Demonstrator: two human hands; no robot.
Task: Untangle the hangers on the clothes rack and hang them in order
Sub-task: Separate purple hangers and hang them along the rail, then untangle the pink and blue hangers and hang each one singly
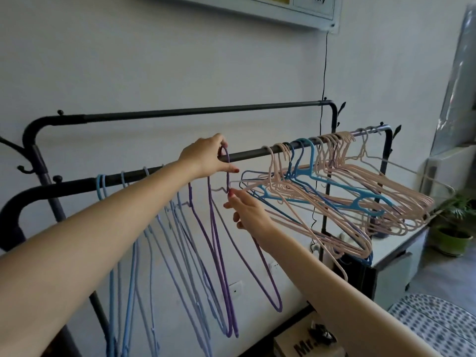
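Observation:
A black clothes rack has a near rail [252,152] and a far rail [195,111]. My left hand [206,157] grips the hook of a purple hanger [223,253] at the near rail's middle. My right hand [247,212] pinches the same hanger's neck just below. Light blue and lilac hangers [144,253] hang straight on the rail's left part. On the right part, a tangled bunch of pink hangers [360,191] and blue hangers [329,194] sticks out sideways.
A white cabinet [394,256] stands under the tangled bunch. A potted plant [453,228] sits at the far right. A black cable [324,68] runs down the wall from a framed board [257,9]. A box [306,343] lies on the rack's base.

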